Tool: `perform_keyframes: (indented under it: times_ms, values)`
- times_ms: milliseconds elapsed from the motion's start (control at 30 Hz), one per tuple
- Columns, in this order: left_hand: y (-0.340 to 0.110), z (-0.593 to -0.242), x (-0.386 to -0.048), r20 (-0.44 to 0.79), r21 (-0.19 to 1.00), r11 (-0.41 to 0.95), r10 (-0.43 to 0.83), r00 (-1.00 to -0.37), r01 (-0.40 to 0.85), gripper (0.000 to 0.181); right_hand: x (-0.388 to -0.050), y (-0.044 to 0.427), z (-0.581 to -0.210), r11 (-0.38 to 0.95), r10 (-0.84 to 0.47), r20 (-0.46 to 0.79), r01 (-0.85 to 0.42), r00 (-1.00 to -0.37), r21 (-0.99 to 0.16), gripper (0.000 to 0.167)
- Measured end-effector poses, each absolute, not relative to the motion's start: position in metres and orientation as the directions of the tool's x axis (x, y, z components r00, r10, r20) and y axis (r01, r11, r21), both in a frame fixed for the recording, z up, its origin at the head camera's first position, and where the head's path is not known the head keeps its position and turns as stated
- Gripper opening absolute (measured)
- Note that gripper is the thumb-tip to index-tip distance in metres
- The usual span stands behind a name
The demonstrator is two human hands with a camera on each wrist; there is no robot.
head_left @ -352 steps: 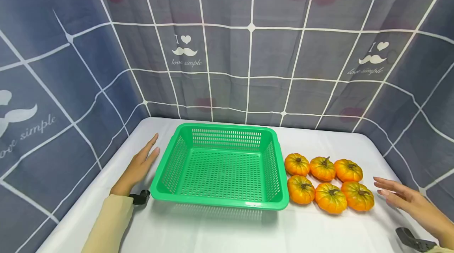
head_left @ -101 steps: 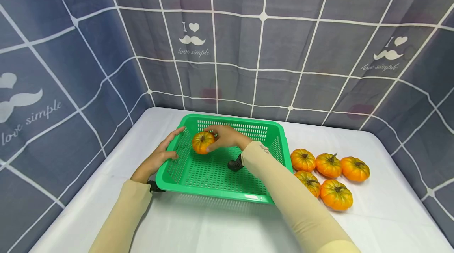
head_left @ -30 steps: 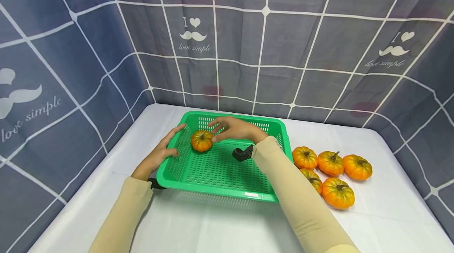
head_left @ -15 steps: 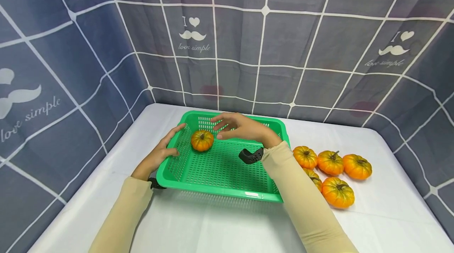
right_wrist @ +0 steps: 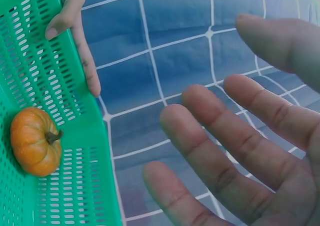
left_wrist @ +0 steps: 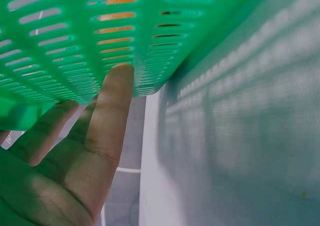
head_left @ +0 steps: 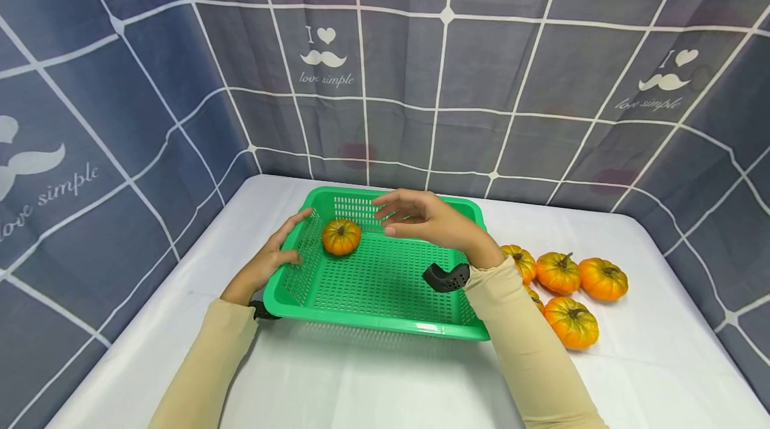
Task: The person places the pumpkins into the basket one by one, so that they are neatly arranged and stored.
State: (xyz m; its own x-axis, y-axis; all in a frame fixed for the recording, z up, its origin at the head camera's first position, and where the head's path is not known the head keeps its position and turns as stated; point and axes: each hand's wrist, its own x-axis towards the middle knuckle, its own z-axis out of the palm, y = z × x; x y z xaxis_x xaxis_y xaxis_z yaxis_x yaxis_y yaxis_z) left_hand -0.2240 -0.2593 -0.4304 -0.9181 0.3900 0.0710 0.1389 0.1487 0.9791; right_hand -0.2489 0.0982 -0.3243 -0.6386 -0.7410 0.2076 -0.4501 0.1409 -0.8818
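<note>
A green plastic basket with slotted walls stands on the white table. One small orange pumpkin sits upright inside it, in the back left corner. My left hand holds the basket's left side, thumb over the rim and fingers along the outer wall; in the left wrist view, its fingers lie against the slots. Over the back right part of the basket hovers my right hand, fingers loosely bent and holding nothing. The right wrist view shows its fingers spread, apart from the pumpkin.
Several more pumpkins are grouped on the table right of the basket; my right sleeve partly covers two of them. A grey checked curtain hangs behind the table and along both sides.
A pumpkin from the right-hand group was carried into the basket's back left corner. My right hand let go of it and has drawn away rightward. The left hand keeps its hold.
</note>
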Motion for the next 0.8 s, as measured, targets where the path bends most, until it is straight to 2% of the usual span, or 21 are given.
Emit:
perform_keyframes:
  times_ms: [367,800]
  values:
    - [-0.259,-0.431,-0.225,0.081,0.978,0.145,0.39,-0.917,0.148,0.1,-0.232,0.124,-0.329,0.079,-0.688,0.237,-0.396,-0.686,-0.915,0.046]
    - [-0.26,-0.432,-0.226,0.071,0.977,0.158,0.386,-0.92,0.142,0.101,-0.224,0.161,-0.348,0.093,-0.658,0.144,-0.269,-0.739,-0.959,0.049]
